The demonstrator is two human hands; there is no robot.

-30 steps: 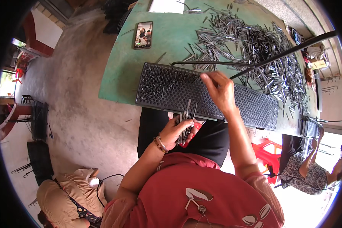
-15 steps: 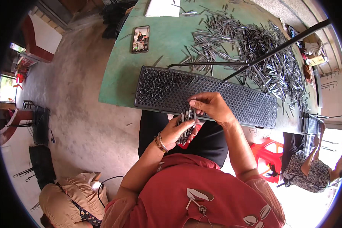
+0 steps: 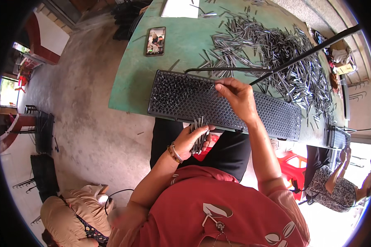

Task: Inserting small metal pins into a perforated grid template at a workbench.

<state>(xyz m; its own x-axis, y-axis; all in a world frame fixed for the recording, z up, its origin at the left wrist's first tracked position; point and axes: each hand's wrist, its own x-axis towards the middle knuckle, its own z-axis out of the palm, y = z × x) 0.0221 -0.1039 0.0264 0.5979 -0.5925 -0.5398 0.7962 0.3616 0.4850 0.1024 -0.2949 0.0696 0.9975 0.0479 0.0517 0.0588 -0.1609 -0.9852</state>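
Observation:
A bundle of thin, grey metal-looking strips (image 3: 200, 129) is gripped in my left hand (image 3: 187, 142), just below the near edge of a long black tray (image 3: 272, 113). The tray is covered with small round holes. Many dark strips (image 3: 169, 92) stand upright in its left part, while the holes of its right part show bare. Over the tray's middle, my right hand (image 3: 241, 101) is closed in a pinch, thumb against fingers. Whatever sits between those fingertips is too small to make out.
A wide heap of loose strips (image 3: 292, 61) covers the green table (image 3: 127, 78) behind the tray. A black rod (image 3: 313, 49) slants across it. A phone (image 3: 155, 41) and white paper (image 3: 180, 9) lie at the left. Another person (image 3: 332, 187) is at the right, beside a red stool (image 3: 290, 164).
My right hand has left the bundle and moved up and slightly right, over the tray's middle. The left hand stays below the tray's edge with the strips.

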